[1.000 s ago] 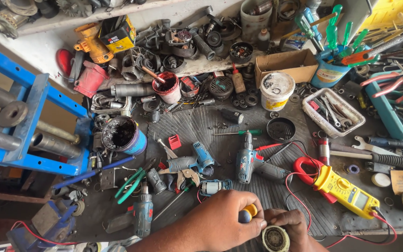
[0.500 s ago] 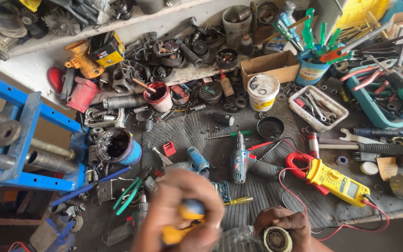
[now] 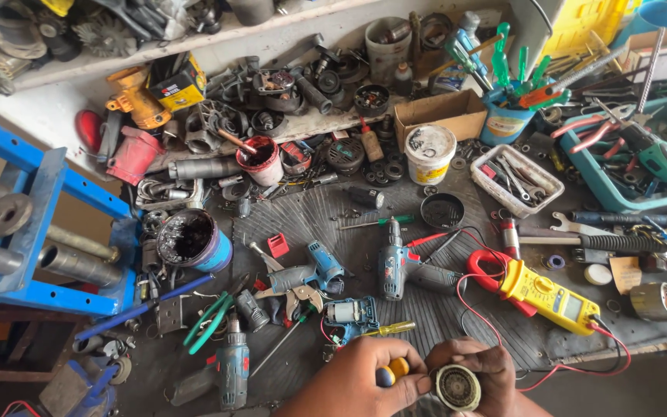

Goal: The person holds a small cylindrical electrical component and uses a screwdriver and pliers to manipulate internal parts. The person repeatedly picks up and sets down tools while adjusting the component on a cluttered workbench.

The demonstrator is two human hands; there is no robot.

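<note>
- Hands meet at the bottom edge of the view, over the front of the cluttered desk (image 3: 426,309): the left hand (image 3: 357,378) is clamped around a screwdriver with a yellow-and-blue handle (image 3: 390,372), and the right hand (image 3: 476,367) is wrapped around a round, ribbed metal part (image 3: 458,388), its face turned up toward the camera.
- Screwdriver's tip is hidden between the two hands, so whether it is seated in the part cannot be told.
- Judged from this grip, good work here means bracing the round part firmly against the palm, keeping the shaft square to its face, and pushing along the shaft rather than sideways.
- A slip would likely drive the tip toward the right hand's fingers (image 3: 496,363), so they are better kept out of the shaft's line.
- Just beyond the hands lie a yellow clamp meter (image 3: 550,297) with red leads and a second yellow-handled screwdriver (image 3: 387,328), both within easy reach.
</note>
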